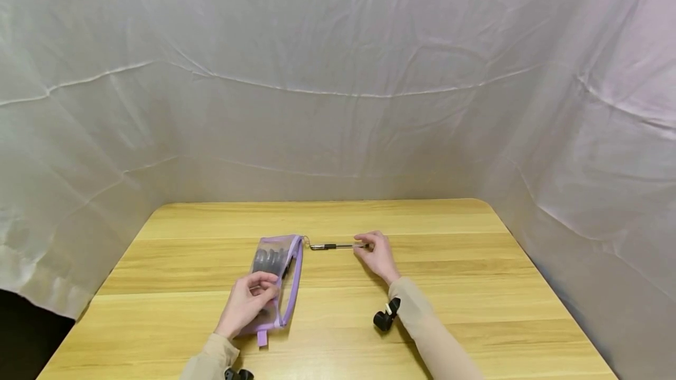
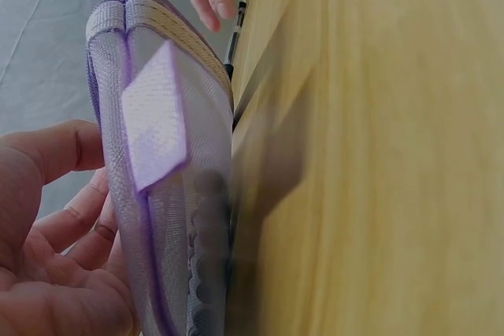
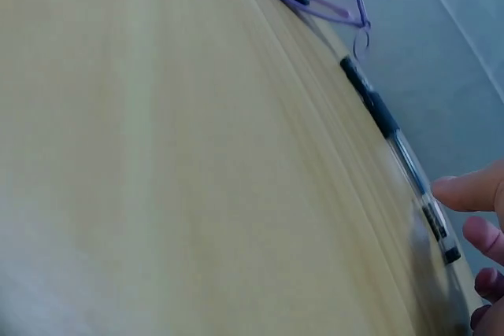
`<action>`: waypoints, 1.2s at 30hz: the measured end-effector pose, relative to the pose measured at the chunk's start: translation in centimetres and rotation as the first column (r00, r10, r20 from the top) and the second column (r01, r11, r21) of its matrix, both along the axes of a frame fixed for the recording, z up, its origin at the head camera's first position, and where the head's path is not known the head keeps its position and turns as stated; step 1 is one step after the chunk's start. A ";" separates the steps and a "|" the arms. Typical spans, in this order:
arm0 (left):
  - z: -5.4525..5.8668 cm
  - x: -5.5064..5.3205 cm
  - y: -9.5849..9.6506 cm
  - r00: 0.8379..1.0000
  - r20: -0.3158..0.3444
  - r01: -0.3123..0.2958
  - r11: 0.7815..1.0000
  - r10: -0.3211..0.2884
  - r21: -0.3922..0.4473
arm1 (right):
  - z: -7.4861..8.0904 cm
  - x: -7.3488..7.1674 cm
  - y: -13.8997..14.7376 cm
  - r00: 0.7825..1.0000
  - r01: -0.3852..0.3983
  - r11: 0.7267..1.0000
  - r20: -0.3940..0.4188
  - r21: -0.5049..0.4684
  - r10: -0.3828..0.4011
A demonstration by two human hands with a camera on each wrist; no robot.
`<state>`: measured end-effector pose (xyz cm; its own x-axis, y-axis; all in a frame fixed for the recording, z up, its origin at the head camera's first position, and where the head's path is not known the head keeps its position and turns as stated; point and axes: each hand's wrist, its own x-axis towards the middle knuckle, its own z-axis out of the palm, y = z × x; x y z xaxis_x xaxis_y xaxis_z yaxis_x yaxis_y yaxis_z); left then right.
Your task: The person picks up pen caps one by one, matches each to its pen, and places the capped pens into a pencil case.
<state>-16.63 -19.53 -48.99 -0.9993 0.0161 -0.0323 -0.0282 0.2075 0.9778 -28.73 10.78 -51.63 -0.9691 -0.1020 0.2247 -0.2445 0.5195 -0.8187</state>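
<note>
A purple-edged mesh zip pouch [image 1: 287,304] lies on the table, its mouth gaping to the right. My left hand [image 1: 248,301] pinches the upper mesh layer near that mouth; in the left wrist view the thumb and fingers meet the pouch's side, their tips partly hidden. Dark ridged contents [image 1: 268,260] show through the mesh. A clear-barrelled pen with a black grip [image 3: 382,112] lies flat beyond the pouch's far corner. My right hand [image 1: 377,254] is around its right end, thumb and forefinger apart on either side, the thumb tip close to the barrel.
A small ring [image 1: 306,241] hangs from the pouch's far corner, close to the pen's tip. A purple fabric tab [image 2: 157,120] sticks out at the near end. The wooden table [image 1: 475,304] is bounded by grey curtains [image 1: 338,133] behind and at the sides.
</note>
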 end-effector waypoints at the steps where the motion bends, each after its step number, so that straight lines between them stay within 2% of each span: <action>1: 0.0 0.0 0.0 1.000 -0.001 0.000 1.000 0.000 0.002 | 0.0 -0.1 0.1 1.000 0.005 1.000 0.002 0.016 -0.005; 6: -0.2 -0.1 0.0 1.000 0.001 0.002 1.000 -0.002 0.013 | -0.1 -0.5 0.1 1.000 0.021 0.996 0.001 0.089 -0.021; 15: -0.4 -0.2 -0.1 1.000 -0.008 -0.001 1.000 0.001 0.010 | -0.1 -0.7 -0.2 0.999 0.024 0.986 -0.024 0.165 -0.020; 36: -0.4 -0.1 -0.1 1.000 -0.006 0.010 1.000 -0.010 0.010 | -0.1 -1.3 -0.6 1.000 0.006 0.985 0.016 0.175 -0.009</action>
<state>-16.73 -19.67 -49.41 -0.9993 0.0263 -0.0259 -0.0202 0.1979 0.9800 -30.04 10.14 -51.74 -0.9734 -0.1314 0.1877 -0.2273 0.6566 -0.7191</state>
